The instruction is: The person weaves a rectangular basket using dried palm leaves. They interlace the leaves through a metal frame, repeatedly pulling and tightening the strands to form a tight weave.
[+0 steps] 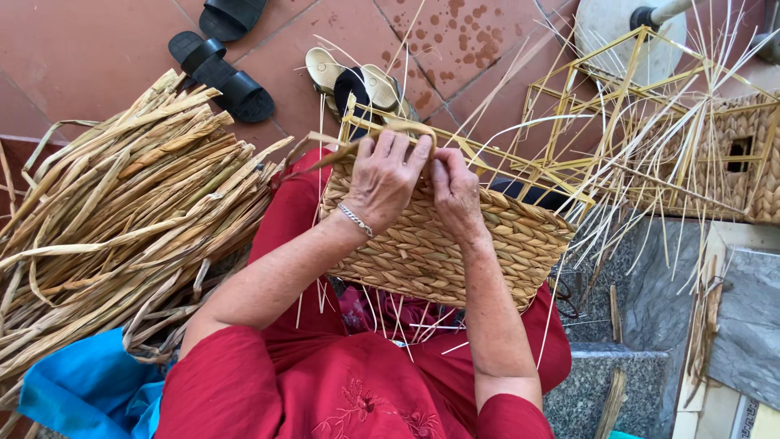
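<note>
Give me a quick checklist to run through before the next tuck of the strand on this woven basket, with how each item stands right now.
1. Left hand on the basket's top edge: ok, fingers curled over the rim.
2. Right hand beside it on the rim: ok, the two hands touch.
3. Flat straw strand under control: ok, it runs under the left fingers, its end poking out to the left.
4. Woven basket steady: ok, it rests on the lap against the red clothing.
5. Spare weaving material in reach: ok, the bundle of dried straw lies right beside the left arm.
6. Strand locked in the weave: cannot tell, the fingers hide it.
</note>
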